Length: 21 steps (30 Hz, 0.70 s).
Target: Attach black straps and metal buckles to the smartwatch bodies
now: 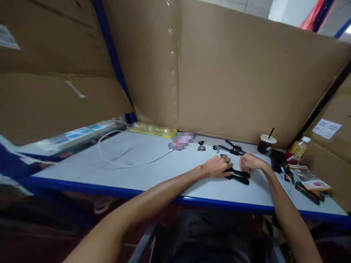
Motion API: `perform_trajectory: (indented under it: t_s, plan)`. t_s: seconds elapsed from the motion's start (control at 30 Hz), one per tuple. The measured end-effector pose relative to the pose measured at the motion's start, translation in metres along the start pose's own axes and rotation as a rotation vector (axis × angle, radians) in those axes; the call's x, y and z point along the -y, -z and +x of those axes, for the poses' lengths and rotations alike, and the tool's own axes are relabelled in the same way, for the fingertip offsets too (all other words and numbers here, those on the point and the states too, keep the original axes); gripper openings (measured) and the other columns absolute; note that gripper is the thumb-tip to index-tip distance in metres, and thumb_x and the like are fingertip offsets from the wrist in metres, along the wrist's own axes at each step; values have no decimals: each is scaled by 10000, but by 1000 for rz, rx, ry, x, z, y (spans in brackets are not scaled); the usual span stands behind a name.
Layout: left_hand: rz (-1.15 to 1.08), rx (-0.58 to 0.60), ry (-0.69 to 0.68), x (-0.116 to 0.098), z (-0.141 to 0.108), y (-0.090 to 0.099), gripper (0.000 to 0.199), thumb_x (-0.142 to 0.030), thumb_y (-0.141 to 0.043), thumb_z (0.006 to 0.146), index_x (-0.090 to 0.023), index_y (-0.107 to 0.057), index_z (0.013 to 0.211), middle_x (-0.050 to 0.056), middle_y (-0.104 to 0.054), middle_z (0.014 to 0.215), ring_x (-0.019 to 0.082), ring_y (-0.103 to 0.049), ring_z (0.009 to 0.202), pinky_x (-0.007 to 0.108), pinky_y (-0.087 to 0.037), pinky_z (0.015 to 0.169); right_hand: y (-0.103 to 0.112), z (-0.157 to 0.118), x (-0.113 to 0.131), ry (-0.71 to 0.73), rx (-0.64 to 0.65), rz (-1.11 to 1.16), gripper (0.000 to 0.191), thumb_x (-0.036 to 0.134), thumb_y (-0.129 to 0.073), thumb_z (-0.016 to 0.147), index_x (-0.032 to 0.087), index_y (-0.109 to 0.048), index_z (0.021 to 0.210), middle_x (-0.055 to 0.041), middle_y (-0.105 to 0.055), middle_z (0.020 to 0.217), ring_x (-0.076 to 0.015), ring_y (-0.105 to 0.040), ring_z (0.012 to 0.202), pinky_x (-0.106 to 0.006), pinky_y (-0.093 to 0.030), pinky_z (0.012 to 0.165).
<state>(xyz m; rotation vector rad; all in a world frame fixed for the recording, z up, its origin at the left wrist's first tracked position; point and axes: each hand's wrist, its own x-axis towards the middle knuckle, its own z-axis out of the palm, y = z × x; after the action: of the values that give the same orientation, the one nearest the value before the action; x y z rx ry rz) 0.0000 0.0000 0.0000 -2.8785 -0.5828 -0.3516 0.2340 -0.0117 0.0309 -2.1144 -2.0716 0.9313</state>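
My left hand (pixel 218 167) is closed over a plier-like hand tool with two black handles (pixel 241 176), which lies on the white table. The handles point right, and the hand covers most of the tool's head. Just right of it is my right hand (pixel 251 162), its fingers curled in above the handle ends. What they hold, if anything, is hidden. Behind the hands lies another black-handled tool (pixel 232 148) with its handles spread. Small dark metal parts (pixel 215 148) are beside it, and a flat grey piece (pixel 201 148) is farther left.
A cup with a straw (pixel 265 143), a bottle (pixel 301 146), a packet (pixel 308 177) and more black-handled tools (pixel 308 193) stand or lie at the right. A white cable (pixel 137 165) runs across the left side to a blurred phone-like object (pixel 182 140). Cardboard walls (pixel 233 73) enclose the table.
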Motion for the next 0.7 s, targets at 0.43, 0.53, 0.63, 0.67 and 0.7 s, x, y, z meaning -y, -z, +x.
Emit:
perform_trajectory:
  t_s: [0.43,0.53,0.63,0.67,0.7]
  plan:
    - [-43,-102,-20,2,1,-7,396,-530,-527,1024,-175,-627,1170,125,-655,1173,273,-622,1054,399,-482,912,3,24,-5,96,-821,-16,230,155,-570,916,210,-764,1028,-67,-805,1019,-211,-735,943,-283,-529,842]
    - [-87,-94,-16,6,2,-15,396,-507,-456,1058,-206,-631,1247,115,-650,1273,273,-631,1118,422,-467,994,2,28,-13,94,-765,-128,255,146,-587,917,214,-776,1075,-68,-800,1090,-220,-721,1051,-271,-502,904]
    - [-156,-57,3,14,3,-24,422,-463,-361,1091,-206,-632,1288,120,-663,1313,267,-637,1181,421,-455,1055,-7,32,-15,113,-652,-221,295,139,-597,911,203,-770,1142,-82,-784,1153,-224,-698,1115,-260,-481,931]
    - [-173,-48,16,18,3,-28,448,-463,-334,1096,-200,-609,1334,130,-643,1372,271,-620,1234,420,-445,1080,-10,33,-15,106,-627,-252,308,139,-596,911,195,-767,1161,-95,-773,1187,-230,-689,1136,-262,-476,938]
    - [-182,-36,31,22,3,-31,480,-470,-307,1099,-195,-577,1384,139,-609,1440,278,-588,1297,423,-428,1109,-12,34,-15,99,-609,-277,320,140,-594,911,187,-762,1180,-107,-760,1221,-235,-680,1152,-265,-470,946]
